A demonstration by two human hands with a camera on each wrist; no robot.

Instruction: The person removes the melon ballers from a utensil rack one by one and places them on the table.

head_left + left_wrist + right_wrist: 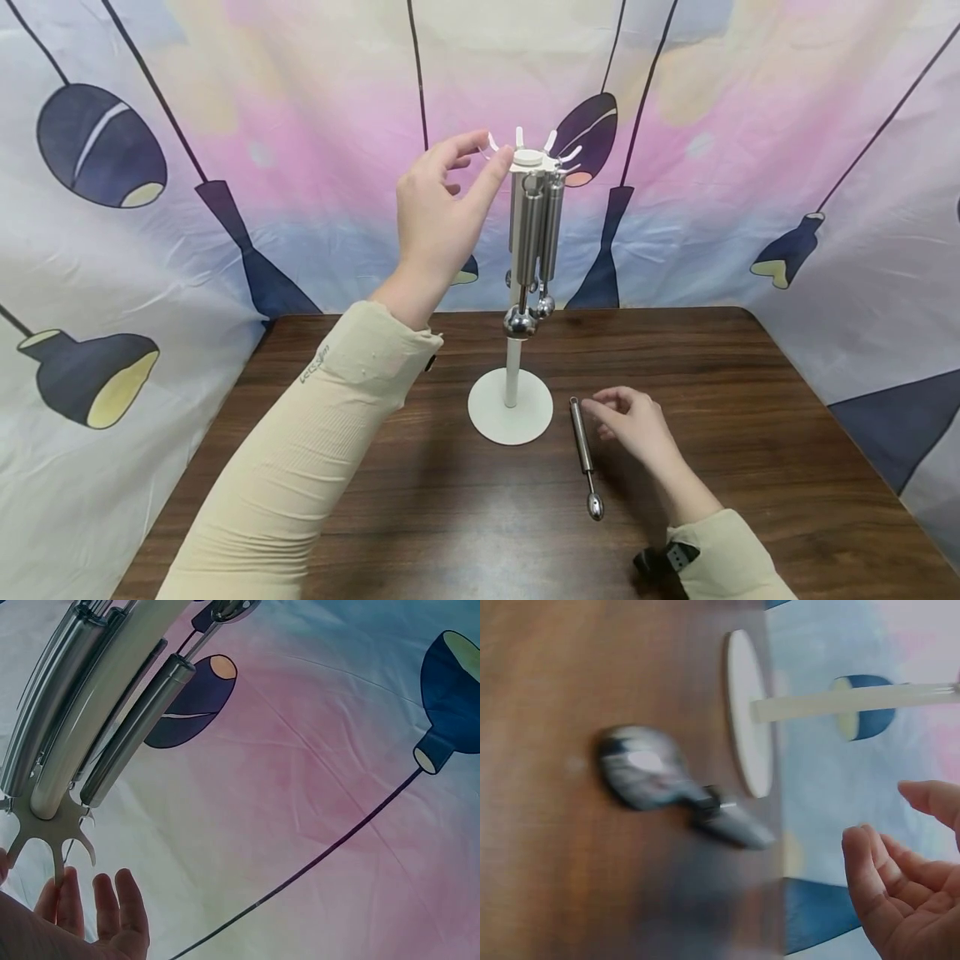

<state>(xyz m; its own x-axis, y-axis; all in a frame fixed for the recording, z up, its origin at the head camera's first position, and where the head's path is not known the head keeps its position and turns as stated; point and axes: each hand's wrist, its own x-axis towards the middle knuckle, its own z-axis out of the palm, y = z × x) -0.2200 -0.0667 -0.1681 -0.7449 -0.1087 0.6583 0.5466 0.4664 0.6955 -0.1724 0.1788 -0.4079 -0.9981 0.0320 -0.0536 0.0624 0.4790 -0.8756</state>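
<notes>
A white hook stand (512, 367) with a round base stands on the table, several metal scoops (530, 233) with steel handles hanging from its top. My left hand (442, 204) is up at the crown of hooks (52, 832), thumb and fingertips pinching it at the left side. One metal scoop (581, 437) lies on the table to the right of the base, its small oval bowl towards me; it looks blurred in the right wrist view. Just right of its handle hovers my right hand (633, 421), fingers loosely bent, with a gap between thumb and fingers (862, 855) and nothing held.
Dark brown wood covers the table (420, 517). Behind and at both sides hangs a pastel cloth (315, 108) printed with dark lamps. A black band (663, 558) is on the right wrist.
</notes>
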